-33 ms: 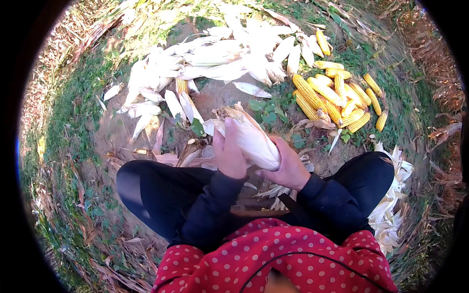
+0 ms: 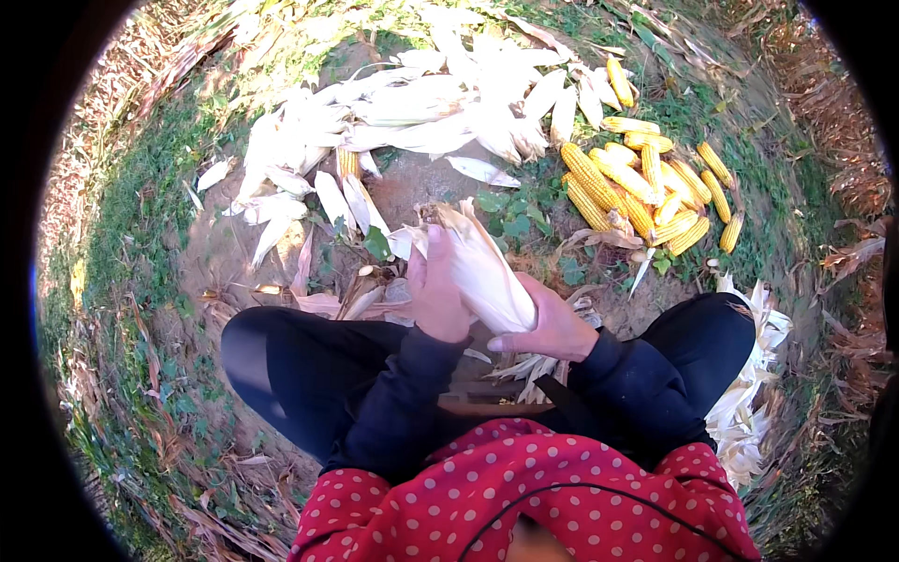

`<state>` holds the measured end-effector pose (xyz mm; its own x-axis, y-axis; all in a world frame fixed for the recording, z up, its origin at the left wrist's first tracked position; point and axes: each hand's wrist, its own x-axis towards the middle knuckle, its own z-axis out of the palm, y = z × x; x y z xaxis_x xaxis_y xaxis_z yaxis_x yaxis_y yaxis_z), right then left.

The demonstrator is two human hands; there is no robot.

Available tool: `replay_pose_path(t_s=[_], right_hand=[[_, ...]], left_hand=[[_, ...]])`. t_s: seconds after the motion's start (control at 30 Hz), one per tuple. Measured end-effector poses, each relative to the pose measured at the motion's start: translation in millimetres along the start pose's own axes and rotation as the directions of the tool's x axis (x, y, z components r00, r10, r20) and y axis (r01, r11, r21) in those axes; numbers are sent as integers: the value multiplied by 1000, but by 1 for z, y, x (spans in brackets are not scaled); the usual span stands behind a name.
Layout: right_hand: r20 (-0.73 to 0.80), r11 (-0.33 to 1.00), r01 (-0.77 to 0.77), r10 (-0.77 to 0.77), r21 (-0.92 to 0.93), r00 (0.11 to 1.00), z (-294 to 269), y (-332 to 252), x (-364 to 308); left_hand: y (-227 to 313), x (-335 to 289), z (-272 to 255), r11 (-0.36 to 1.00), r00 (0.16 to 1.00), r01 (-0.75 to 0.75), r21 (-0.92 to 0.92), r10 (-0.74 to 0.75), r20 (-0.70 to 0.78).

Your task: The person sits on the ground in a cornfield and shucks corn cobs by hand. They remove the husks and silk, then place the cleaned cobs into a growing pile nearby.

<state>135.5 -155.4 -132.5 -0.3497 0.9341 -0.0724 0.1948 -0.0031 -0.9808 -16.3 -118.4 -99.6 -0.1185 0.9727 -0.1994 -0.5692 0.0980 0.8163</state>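
In the head view, the person's left hand (image 2: 438,290) is partly curled, its fingers gripping the far end of a husk-covered ear of corn (image 2: 492,281). The right hand (image 2: 554,323) closes around the ear's near end, so the ear slants between both hands. Ahead and to the right of the right hand lies a heap of bare yellow cobs (image 2: 588,178); ahead of the left hand spreads a pile of pale, husk-covered ears (image 2: 403,108). Loose husks (image 2: 742,412) lie right of the right hand.
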Motion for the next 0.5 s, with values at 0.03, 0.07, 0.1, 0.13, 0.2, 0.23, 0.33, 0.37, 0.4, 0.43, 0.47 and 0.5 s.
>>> replay_pose_path(t_s=[0.03,0.07,0.1,0.13,0.2,0.23,0.33,0.37,0.4,0.43,0.47,0.5], right_hand=[[115,974,-63,39,217,993,-1,3,2],[169,962,-107,66,250,983,-4,5,4],[223,947,-153,91,282,971,-6,4,6],[278,929,-201,113,311,954,-6,3,5],[212,927,-184,118,327,970,2,-2,3],[180,927,-173,117,333,977,6,-4,3],[84,930,-146,125,337,989,13,-5,-1],[42,945,-117,109,307,993,14,-2,0],[-2,957,-87,92,275,996,16,3,0],[-46,968,-59,72,242,996,16,6,1],[-48,978,-75,86,192,995,14,7,1],[-49,985,-94,101,143,994,12,7,3]], left_hand=[[-1,2,-2,1000,999,16,2,-16,38],[-2,3,-2,999,997,32,4,-32,77],[-3,2,-2,998,993,55,-43,-50,107],[-4,2,-4,999,990,45,0,-45,134],[-6,3,-7,996,982,17,82,-32,188],[-5,2,-6,995,981,-6,95,-13,191],[-2,1,-2,994,984,-56,92,39,175],[-3,2,-1,996,987,-59,62,49,154],[-2,2,1,998,989,-63,31,58,136],[0,2,3,999,991,-36,-17,38,130],[4,2,7,998,992,-8,-66,16,125],[7,1,8,993,993,20,-114,-6,119]])
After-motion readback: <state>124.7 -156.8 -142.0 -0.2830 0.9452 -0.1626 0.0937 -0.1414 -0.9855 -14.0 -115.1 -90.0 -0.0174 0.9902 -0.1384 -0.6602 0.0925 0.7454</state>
